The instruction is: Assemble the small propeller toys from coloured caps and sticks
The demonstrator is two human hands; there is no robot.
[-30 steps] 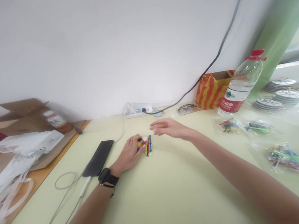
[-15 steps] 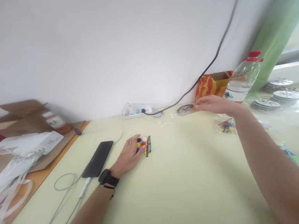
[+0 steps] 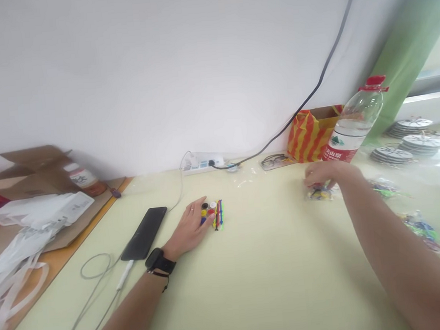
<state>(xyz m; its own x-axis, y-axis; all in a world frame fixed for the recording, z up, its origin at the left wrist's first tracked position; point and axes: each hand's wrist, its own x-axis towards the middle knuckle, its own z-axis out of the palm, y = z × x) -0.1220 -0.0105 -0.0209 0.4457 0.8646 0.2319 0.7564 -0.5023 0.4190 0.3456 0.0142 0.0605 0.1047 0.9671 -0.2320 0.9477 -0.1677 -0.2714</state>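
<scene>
My left hand (image 3: 189, 228) lies flat on the table with its fingers stretched out. Its thumb and fingertips touch or partly cover small round pieces (image 3: 213, 205) in black, white, yellow, red and blue. Right beside them, thin arrow-shaped pieces (image 3: 219, 215) in several colours lie side by side. Over on the right, my right hand (image 3: 326, 172) is closed with its fingers pointing down, on a small clear bag of coloured pieces (image 3: 320, 193). The fingertips are partly hidden and slightly blurred.
A large water bottle (image 3: 349, 123) and a striped paper bag (image 3: 306, 139) stand behind my right hand. Loose coloured pieces (image 3: 420, 227) and stacked discs (image 3: 390, 155) lie at right. A phone (image 3: 144, 234) on a cable, a power strip (image 3: 202, 165) and a cardboard box (image 3: 35, 168) are also there.
My right hand has come down from in front of the striped bag to the clear bag of pieces and closed on it; that bag has shifted left. My left hand stays put.
</scene>
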